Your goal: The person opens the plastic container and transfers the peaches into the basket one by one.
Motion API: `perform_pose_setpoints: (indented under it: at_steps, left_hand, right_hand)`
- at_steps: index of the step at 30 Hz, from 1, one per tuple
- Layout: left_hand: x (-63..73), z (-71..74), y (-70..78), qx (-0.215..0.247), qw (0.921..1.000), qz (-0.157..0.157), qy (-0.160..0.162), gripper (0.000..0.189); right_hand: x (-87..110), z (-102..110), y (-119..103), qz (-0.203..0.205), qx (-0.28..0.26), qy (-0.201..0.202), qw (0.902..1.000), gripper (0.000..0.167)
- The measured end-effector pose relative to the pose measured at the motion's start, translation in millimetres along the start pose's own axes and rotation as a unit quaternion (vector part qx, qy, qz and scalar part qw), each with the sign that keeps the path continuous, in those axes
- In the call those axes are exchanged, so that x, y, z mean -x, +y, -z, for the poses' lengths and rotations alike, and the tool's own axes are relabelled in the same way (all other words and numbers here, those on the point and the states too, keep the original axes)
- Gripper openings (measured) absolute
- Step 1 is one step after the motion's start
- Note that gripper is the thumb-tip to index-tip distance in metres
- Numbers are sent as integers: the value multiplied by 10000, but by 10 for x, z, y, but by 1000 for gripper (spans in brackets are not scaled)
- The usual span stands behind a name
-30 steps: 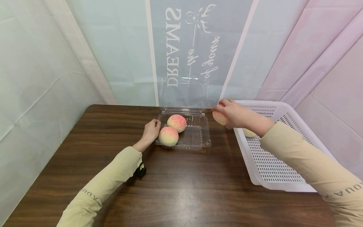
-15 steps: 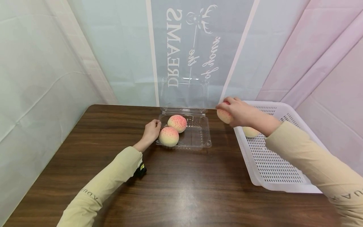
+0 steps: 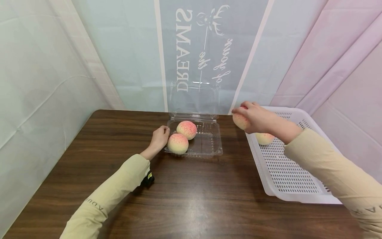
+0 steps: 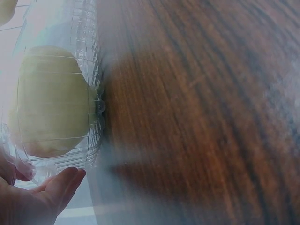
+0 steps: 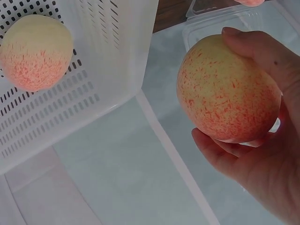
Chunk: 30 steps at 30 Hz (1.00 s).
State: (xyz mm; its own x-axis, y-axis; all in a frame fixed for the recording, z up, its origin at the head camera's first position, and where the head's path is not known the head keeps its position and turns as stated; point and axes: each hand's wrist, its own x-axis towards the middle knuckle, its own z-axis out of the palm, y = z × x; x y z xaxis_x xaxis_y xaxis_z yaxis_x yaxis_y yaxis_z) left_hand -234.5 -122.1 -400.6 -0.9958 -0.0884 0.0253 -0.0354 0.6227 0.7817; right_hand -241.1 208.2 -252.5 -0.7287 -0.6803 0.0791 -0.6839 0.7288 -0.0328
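My right hand [image 3: 258, 117] grips a peach [image 5: 228, 89], pale yellow with red speckles, thumb on one side and fingers on the other. It is held up beside the far left corner of the white basket [image 3: 259, 166]. Another peach [image 5: 37, 52] lies in that basket, partly behind my right hand in the head view. My left hand [image 3: 159, 136] pinches the left rim of a clear plastic clamshell container [image 3: 206, 151]. Inside its left half sit two peaches, a rear peach [image 3: 186, 129] and a front peach [image 3: 177, 143]; its right half shows bare plastic.
The container's clear lid [image 3: 194, 99] stands raised at the back, against a printed curtain [image 3: 134, 66]. Beneath everything is a dark wooden table [image 3: 191, 192]. A black wrist device [image 3: 148, 179] hangs under my left sleeve.
My right hand has shifted right and slightly up with its peach, away from the container and toward the basket. The left hand and the container stay put.
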Motion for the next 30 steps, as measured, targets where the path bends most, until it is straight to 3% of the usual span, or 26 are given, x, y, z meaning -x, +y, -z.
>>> perform_pose_setpoints:
  at_steps: [30]
  left_hand:
    - [-13,8,6,17,10000,29,-8,33]
  right_hand:
    - [127,22,146,-417,-166,12,9990,67]
